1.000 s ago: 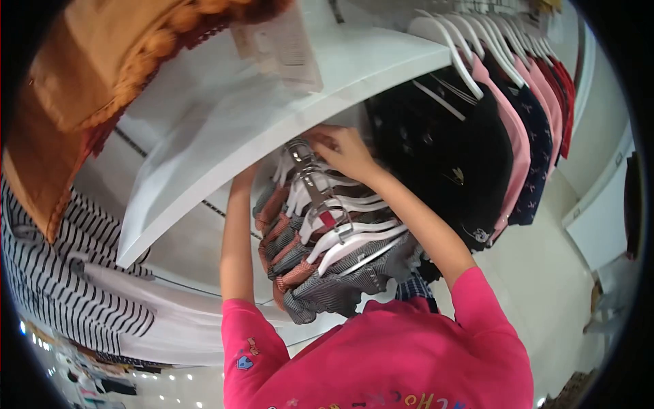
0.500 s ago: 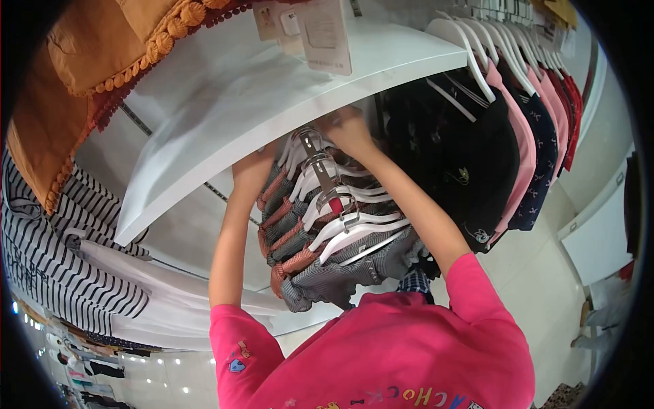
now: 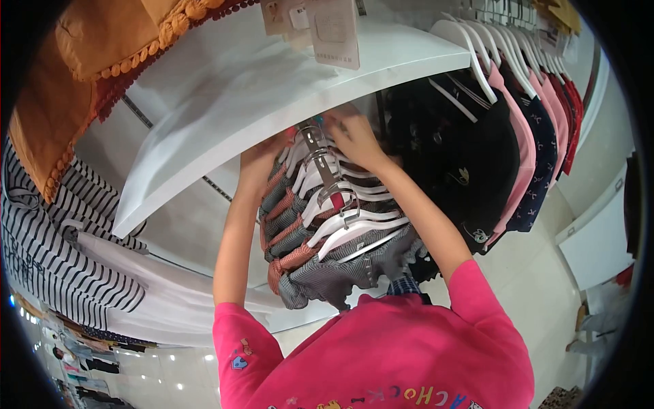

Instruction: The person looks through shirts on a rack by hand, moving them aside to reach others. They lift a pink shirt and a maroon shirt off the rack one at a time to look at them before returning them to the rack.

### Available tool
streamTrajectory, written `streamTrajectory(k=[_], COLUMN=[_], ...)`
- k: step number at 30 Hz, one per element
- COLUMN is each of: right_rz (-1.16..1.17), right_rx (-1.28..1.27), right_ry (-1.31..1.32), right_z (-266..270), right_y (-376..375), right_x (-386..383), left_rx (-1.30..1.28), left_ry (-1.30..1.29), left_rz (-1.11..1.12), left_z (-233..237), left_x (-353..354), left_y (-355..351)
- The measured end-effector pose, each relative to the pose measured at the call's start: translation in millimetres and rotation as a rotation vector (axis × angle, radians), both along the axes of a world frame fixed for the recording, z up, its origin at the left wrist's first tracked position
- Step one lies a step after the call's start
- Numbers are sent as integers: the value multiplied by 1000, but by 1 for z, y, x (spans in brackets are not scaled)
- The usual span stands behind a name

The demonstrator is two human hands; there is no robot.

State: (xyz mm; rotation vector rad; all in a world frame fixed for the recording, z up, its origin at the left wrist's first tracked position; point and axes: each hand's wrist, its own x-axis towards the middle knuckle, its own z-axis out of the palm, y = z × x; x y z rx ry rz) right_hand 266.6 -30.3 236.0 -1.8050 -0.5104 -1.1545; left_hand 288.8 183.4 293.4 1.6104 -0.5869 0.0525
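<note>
White hangers [image 3: 361, 228] with grey and rust-coloured checked clothes [image 3: 327, 276] hang in a row on a metal display arm [image 3: 320, 160] below a white shelf [image 3: 381, 71]. At the back of the row, to its left, is my left hand [image 3: 268, 151], its fingers partly hidden by the shelf edge. My right hand [image 3: 351, 133] is at the right of the same end, thumb and fingers bent close to the hangers. Small red and blue bits show between the hands. What the fingers hold is too hidden to make out.
Black, pink, navy and red clothes [image 3: 521, 157] hang on white hangers at the right. Striped clothes [image 3: 75, 273] and a white garment hang at the left. Orange clothes [image 3: 102, 41] hang at the upper left, and a card sign [image 3: 334, 34] stands on the shelf.
My left hand has shifted slightly right towards the back hangers. More of my right hand shows below the shelf edge, and red and blue bits are now visible between the hands.
</note>
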Motion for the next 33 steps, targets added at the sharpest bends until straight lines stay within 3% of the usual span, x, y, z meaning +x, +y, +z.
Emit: streamTrajectory(k=[7,10,14,20,23,27,31,33], right_rz=[-85,-45,52,111,-44,233,484,386], right_rx=[-59,15,109,167,126,2,206,130], right_ry=[58,98,136,239,140,175,352,252], right_z=[-1,5,2,6,8,-4,-26,-20], right_y=[-3,-5,-1,3,2,-8,-4,-3], right_x=[16,-14,-28,-21,-39,-63,-59,-60], left_rx=[-66,93,128,244,323,198,22,-13], left_ry=[-23,-369,-323,-491,-611,-424,-162,-77], left_rz=[35,167,121,337,357,148,-10,-67], left_z=[-25,-28,-13,-17,-11,-4,-16,-13], left_x=[21,1,-27,-17,-48,-89,-78,-78], left_y=[7,19,9,1,8,3,5,4])
